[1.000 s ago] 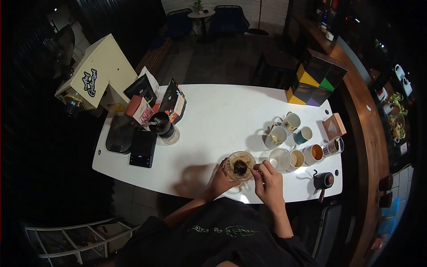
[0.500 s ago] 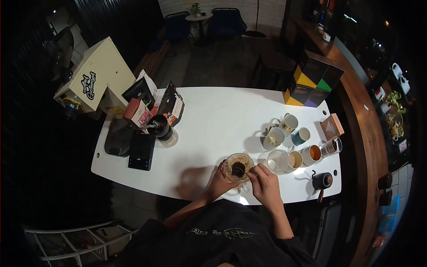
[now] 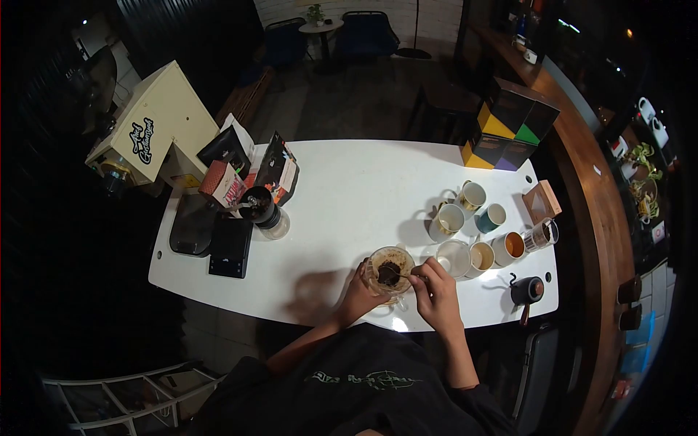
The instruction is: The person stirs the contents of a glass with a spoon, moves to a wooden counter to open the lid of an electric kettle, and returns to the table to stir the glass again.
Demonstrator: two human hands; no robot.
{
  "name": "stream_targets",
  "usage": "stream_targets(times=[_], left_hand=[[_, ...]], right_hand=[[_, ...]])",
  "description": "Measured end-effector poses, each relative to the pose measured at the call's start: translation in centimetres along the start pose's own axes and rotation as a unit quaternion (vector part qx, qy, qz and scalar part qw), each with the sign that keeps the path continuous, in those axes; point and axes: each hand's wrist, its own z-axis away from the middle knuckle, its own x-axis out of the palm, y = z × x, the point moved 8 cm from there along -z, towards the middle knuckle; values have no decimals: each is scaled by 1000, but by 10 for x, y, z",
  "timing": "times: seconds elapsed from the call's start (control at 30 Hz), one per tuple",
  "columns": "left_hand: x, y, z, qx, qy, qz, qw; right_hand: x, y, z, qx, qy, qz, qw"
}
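Observation:
My left hand (image 3: 356, 296) is wrapped round the side of a clear coffee dripper (image 3: 399, 256) near the table's front edge. Dark wet coffee grounds (image 3: 388, 272) lie inside it, with brown residue up the walls. A clear glass handle (image 3: 400, 304) shows below, apparently from a server underneath. My right hand (image 3: 438, 296) pinches a thin spoon (image 3: 406, 276) whose far end dips into the grounds, so its tip is hidden.
Several mugs (image 3: 450, 219) and a glass cup (image 3: 453, 259) stand right of the dripper, near a small black kettle (image 3: 526, 291). At left are a hand grinder (image 3: 273, 221), a black scale (image 3: 230, 248), coffee bags (image 3: 279, 168) and a cream machine (image 3: 156, 123). Boxes (image 3: 509, 127) stand back right.
My right hand has shifted slightly up and right, moving the spoon in the grounds. My left hand keeps its hold on the dripper. The view has tilted very slightly.

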Motion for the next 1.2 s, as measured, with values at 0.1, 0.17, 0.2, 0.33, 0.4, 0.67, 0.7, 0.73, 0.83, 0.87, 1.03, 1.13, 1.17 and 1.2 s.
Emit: stream_targets(times=[0.1,0.17,0.2,0.33,0.4,0.67,0.7,0.73,0.83,0.87,1.03,1.13,1.17,1.2], left_hand=[[-2,4,0,-4,0,12,1000],[-3,5,0,-10,-2,8,1000],[-2,3,0,-12,-7,13,1000],[2,-4,0,-26,-16,52,998],[1,-4,-1,-23,-17,18,999],[5,-12,1,-26,-30,50,998],[5,-12,2,-26,-25,46,998],[4,-11,1,-27,-19,41,999],[3,-8,0,-26,-22,33,999],[4,-10,1,-27,-23,34,999],[3,-10,2,-33,-14,53,998],[3,-5,0,-5,-12,30,999],[3,-4,0,-4,-12,30,999],[2,-4,1,-13,-10,37,999]], right_hand=[[-1,-2,-2,-17,8,16,1000],[-2,-5,-2,-31,19,36,999],[-2,-4,-2,-32,24,40,998],[3,-4,-4,-29,-13,43,999],[2,-6,-3,-27,-12,26,999],[4,0,-4,-17,-9,-14,1000],[3,-1,-3,-28,3,9,1000],[2,-2,-3,-40,15,32,999],[1,-1,-2,-24,21,50,998],[0,-2,-2,-24,21,51,998],[1,-5,-2,-1,-16,3,1000],[-2,-4,-2,-26,29,40,998],[-2,-5,-2,-27,29,41,998],[1,-5,-1,-24,8,57,998]])
